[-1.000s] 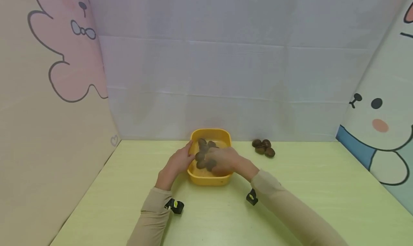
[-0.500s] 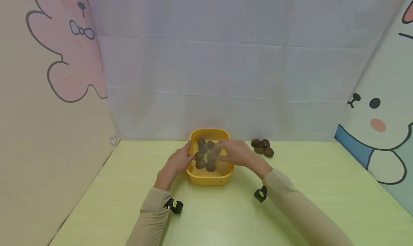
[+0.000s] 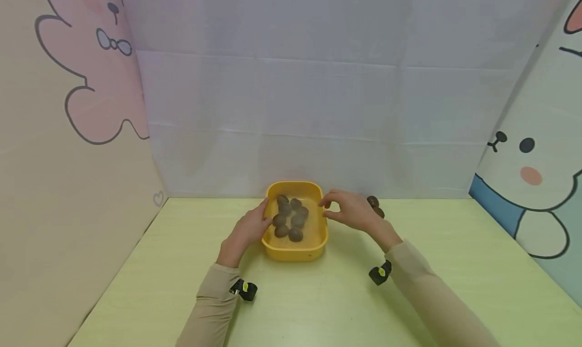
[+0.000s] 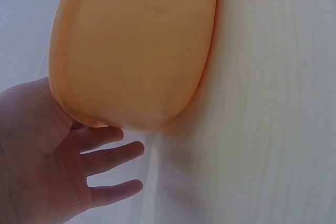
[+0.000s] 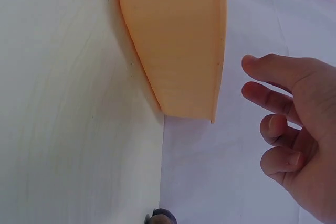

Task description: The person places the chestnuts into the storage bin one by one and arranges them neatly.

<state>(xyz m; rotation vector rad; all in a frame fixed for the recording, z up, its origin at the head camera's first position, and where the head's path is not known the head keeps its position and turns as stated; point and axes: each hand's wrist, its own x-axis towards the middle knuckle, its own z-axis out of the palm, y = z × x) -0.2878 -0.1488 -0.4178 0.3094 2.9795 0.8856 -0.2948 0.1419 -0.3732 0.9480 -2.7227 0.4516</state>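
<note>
A yellow plastic tub stands against the back wall, with several dark brown, chestnut-like pieces inside. My left hand holds its left rim, thumb over the edge. In the left wrist view, the fingers of that hand lie along the tub's outer wall. My right hand is beside the right rim, thumb and fingers bent and apart. The right wrist view shows nothing between its fingertips. Behind this hand lie loose brown pieces, partly hidden by it.
The pale yellow-green table meets a white cloth wall right behind the tub. Side panels with cartoon animals rise at left and right. One dark brown piece shows at the lower edge of the right wrist view.
My right hand has come out of the tub and moved right, past its rim towards the loose pieces, partly covering them. The left hand stays on the rim.
</note>
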